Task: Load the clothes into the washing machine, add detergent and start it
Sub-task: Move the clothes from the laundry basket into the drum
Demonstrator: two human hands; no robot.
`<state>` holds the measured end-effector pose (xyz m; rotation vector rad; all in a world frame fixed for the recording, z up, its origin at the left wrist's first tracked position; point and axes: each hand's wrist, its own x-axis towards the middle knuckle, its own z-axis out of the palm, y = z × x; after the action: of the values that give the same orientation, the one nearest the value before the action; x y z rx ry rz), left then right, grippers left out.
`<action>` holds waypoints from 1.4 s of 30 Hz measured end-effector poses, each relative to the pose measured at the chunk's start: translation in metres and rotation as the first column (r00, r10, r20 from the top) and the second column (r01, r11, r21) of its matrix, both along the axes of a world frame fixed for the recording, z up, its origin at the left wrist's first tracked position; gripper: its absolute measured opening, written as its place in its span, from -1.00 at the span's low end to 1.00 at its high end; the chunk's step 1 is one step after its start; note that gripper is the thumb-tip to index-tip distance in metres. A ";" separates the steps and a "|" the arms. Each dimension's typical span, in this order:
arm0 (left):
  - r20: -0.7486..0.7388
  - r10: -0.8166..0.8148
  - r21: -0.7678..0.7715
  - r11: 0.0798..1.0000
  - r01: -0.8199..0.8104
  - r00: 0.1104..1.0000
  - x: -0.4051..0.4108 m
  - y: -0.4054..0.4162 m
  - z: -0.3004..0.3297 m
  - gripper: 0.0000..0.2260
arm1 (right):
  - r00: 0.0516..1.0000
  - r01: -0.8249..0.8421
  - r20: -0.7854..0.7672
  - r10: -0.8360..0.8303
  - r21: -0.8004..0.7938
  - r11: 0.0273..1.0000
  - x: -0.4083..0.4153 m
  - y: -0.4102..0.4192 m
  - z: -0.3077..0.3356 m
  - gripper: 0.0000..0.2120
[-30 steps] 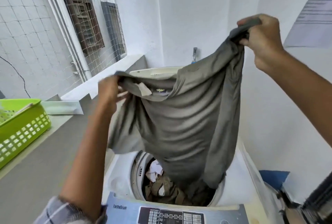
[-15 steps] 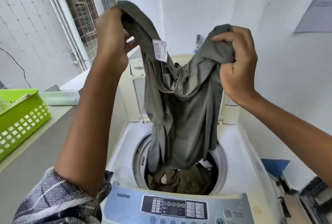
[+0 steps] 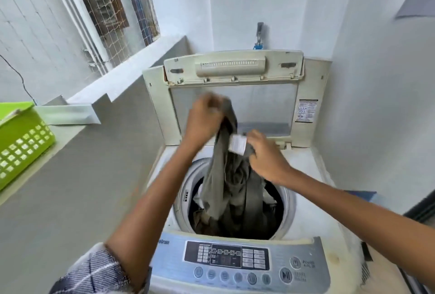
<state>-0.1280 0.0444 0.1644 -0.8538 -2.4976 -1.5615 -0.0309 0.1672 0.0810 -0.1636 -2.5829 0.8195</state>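
A top-loading washing machine [image 3: 306,220] stands in front of me with its lid [image 3: 235,67] folded up at the back. A grey garment [image 3: 226,183] hangs down into the drum opening, onto other dark clothes [image 3: 204,220] inside. My left hand [image 3: 204,117] grips the top of the garment above the drum's far rim. My right hand [image 3: 263,154] holds the garment lower down, next to its white label [image 3: 237,144]. The control panel [image 3: 226,256] with its buttons runs along the near edge.
A green plastic basket [image 3: 23,143] sits on the grey ledge [image 3: 77,176] to the left. A tap [image 3: 259,34] is on the wall behind the machine. White walls close in at the back and right; a blue object [image 3: 360,194] lies at the right.
Both hands have come down and moved closer together, lowering the grey garment from head height into the drum. The garment is now bunched instead of spread out.
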 end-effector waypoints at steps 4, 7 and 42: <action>0.324 -0.015 -0.524 0.829 0.193 0.946 0.000 -0.015 -0.120 -0.68 | 0.686 -0.248 0.708 0.170 0.008 0.969 0.013 0.012 -0.064 -0.62; 0.503 0.027 -0.714 0.577 0.397 0.864 0.008 -0.032 -0.180 -0.47 | 0.493 -0.256 0.854 0.167 -0.042 0.966 0.019 0.019 -0.092 -0.56; 0.800 -0.173 -0.484 0.381 0.788 0.575 0.269 0.397 -0.358 -0.65 | 0.533 0.813 0.771 -0.347 -0.353 0.463 0.228 0.394 -0.327 -0.85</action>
<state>0.1406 0.4413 -0.1932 -1.5875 -3.9141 -0.6008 0.1976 0.5607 -0.2465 -1.7969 -2.1796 1.5487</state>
